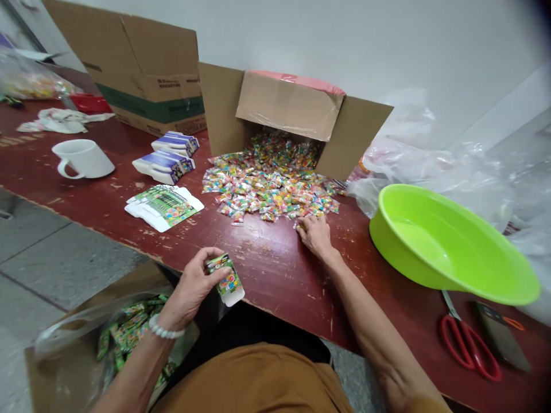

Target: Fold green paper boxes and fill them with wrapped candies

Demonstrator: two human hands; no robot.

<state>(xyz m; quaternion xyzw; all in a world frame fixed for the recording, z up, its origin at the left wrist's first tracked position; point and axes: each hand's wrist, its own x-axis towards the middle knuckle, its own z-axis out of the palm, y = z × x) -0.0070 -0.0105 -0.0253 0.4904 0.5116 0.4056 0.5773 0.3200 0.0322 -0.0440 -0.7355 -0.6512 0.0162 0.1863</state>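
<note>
Looking down from the head cam: the left hand [193, 287] is curled around a small printed box [227, 282], thumb and fingers pinching its sides. The box's long axis runs far-left to near-right, white end nearest. It's held just off the near edge of the table [275, 269], over the lap.

The right hand [316, 232] is stretched out far, palm down, fingers bunched on the near edge of the candy pile [271, 183], which spills out of a carton [293, 109] tipped on its side. So the pile lies far and a bit right of the box. The right hand is touching it and the left is well apart from it.

Can't tell if the right fingers actually have a candy pinched, since the tips are buried in wrappers. The box's inside is hidden too.

Left of the pile lie flat box blanks [166, 206]. To the right sits a green basin [447, 246], with red scissors [469, 344] nearer. The far right is just blurry plastic.
</note>
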